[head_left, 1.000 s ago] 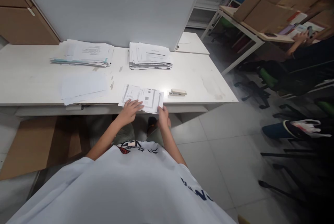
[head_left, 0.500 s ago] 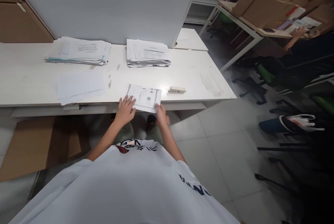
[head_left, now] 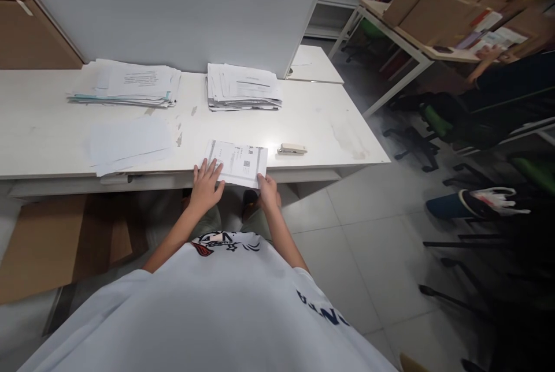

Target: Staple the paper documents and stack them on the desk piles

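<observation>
A printed sheet of paper (head_left: 236,161) with a small square code and grey borders lies at the front edge of the white table, its near edge reaching past the tabletop. My left hand (head_left: 207,184) rests flat on the sheet's left side, fingers spread. At the sheet's lower right corner, my right hand (head_left: 267,189) pinches it between thumb and fingers. A cream stapler (head_left: 292,149) lies just right of the paper. Whether the sheet is single or several layers, I cannot tell.
Two paper stacks, a left stack (head_left: 141,80) and a right stack (head_left: 245,88), stand against the grey panel (head_left: 173,8). Loose white sheets (head_left: 130,141) lie at front left. A cardboard box (head_left: 43,245) sits below. At right are a blue bin (head_left: 448,205), chairs and another person's hand (head_left: 489,54).
The view has shifted slightly, so the table's things appear a little further left. My left hand's fingers look a bit more spread on the paper; my right hand keeps its grip.
</observation>
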Tool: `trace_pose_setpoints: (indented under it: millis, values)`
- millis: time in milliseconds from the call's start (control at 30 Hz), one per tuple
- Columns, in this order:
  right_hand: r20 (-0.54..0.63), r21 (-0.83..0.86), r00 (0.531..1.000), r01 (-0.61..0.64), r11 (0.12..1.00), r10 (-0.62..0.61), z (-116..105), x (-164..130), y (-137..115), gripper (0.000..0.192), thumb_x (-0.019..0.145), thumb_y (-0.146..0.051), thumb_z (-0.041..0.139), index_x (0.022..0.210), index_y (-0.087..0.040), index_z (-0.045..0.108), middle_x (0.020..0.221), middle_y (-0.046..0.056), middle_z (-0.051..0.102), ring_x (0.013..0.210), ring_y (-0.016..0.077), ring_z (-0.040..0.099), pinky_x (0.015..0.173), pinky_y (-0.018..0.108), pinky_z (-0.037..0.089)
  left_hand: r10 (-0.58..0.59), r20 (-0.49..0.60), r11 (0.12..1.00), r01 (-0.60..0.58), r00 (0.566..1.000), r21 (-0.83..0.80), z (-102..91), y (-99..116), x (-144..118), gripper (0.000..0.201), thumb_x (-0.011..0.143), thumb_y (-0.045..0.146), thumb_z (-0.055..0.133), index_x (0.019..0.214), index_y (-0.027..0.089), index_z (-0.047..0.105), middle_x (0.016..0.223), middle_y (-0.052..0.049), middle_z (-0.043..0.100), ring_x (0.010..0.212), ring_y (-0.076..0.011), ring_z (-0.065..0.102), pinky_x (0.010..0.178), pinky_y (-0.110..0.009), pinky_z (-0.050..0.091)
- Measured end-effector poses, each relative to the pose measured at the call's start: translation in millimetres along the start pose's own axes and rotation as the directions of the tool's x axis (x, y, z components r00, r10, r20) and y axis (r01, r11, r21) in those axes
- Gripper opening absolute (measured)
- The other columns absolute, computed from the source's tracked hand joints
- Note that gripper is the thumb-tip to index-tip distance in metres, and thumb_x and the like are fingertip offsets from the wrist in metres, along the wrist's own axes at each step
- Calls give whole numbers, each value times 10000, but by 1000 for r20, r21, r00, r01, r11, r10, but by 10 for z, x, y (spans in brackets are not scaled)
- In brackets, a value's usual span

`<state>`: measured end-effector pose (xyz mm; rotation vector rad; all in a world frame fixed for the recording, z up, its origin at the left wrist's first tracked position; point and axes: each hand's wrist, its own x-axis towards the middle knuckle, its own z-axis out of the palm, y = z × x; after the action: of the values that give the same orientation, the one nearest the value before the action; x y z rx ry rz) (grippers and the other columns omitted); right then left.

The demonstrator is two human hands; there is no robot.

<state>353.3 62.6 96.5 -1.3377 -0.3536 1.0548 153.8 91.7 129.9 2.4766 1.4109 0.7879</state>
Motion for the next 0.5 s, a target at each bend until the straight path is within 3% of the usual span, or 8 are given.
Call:
trace_pose_setpoints:
  millis: [100,167,233,300,367,433,500]
  values:
    - [-1,-57,1000,18,998,-18,-23,-11,-16,219,731,-353,619,814,-154,661,777,32,722,780,178,650,725,276,524,-102,-232,992,81,967,-98,6,-52,-101,300,899,291,477,1133,171,622,1281,-156,599,1376,-320,402,1175,-550,236]
    - [9,-120,999,47,992,-46,-43,-26,-34,240,730,-385,611,798,-160,656,759,25,713,785,185,645,717,272,518,-259,-364,960,196,895,-201,31,-98,-167,202,858,290,520,1003,174,599,1139,-153,605,1240,-309,497,1120,-524,323]
    - [29,-188,997,73,979,-69,-61,-44,-53,268,732,-420,604,797,-165,654,752,20,707,800,192,642,712,272,514,-456,-391,871,311,799,-381,70,-149,-208,193,817,306,572,969,190,550,1068,-122,587,1123,-279,543,1063,-490,391]
    - [36,-224,996,84,971,-77,-75,-62,-65,290,731,-439,599,801,-164,658,754,22,706,813,196,638,714,274,512,-646,-246,675,390,722,-626,104,-190,-211,228,798,334,602,966,204,518,988,-76,588,983,-231,590,969,-431,474]
    - [36,-228,996,87,970,-81,-84,-74,-69,299,727,-439,602,812,-160,666,765,29,709,821,198,634,720,278,511,-716,57,375,452,696,-809,111,-211,-184,243,811,389,596,940,194,530,855,-37,599,789,-186,616,801,-355,540]
    - [50,-225,995,91,970,-82,-94,-77,-68,298,724,-427,608,831,-157,677,788,35,717,832,202,633,732,286,513,-638,334,111,513,694,-851,82,-212,-145,276,817,433,595,879,165,575,714,-22,594,620,-158,596,648,-300,542]
    - [72,-217,994,94,972,-80,-111,-63,-69,283,723,-409,613,839,-160,682,813,38,724,840,200,634,753,292,513,-524,487,-27,558,699,-829,23,-202,-104,297,794,426,632,829,132,619,638,-30,598,541,-148,588,585,-281,535]
